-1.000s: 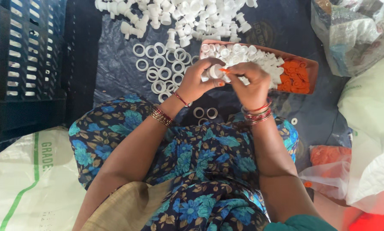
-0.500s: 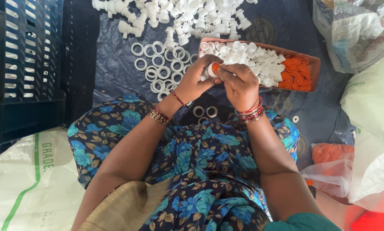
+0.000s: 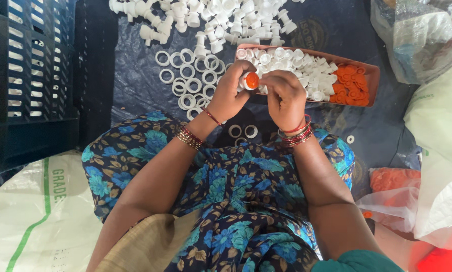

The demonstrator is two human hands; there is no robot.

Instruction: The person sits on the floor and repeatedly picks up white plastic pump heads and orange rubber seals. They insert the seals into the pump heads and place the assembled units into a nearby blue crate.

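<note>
Where the lap is covered by a blue floral-printed cloth [image 3: 226,201], two forearms are seen reaching forward, each wrist ringed with red and gold bangles [image 3: 188,137]. Just beyond the knees, two loose white plastic rings [image 3: 243,132] are lying on the dark plastic sheet [image 3: 135,95] that is spread over the floor.

Above these, the hands are brought together in mid-air. A small round orange plastic cap seated on a white plastic fitting [image 3: 250,80] is pinched between them. The left hand [image 3: 231,90] is closed around the white part from the left, while the fingers of the right hand [image 3: 285,95] are curled and pressed against the orange face from the right. The piece is thus held directly between both hands, touched equally by each, its orange face turned up toward the camera; its long axis cannot be told, since the body is hidden by fingers.

Just behind the hands, and nearer to the right one, a shallow reddish-brown plastic tray [image 3: 372,80] is set, filled with white plastic caps [image 3: 291,63] on its left side and orange plastic caps [image 3: 349,83] on its right. To the left of the tray, a scatter of flat white plastic rings [image 3: 188,80] is laid out, nearer to the left hand. Farther still, a heap of white stemmed plastic fittings [image 3: 211,20] is piled. A dark blue slotted plastic crate [image 3: 29,75] is stood at the far left, and a clear plastic bag [image 3: 417,35] at the far right.
</note>
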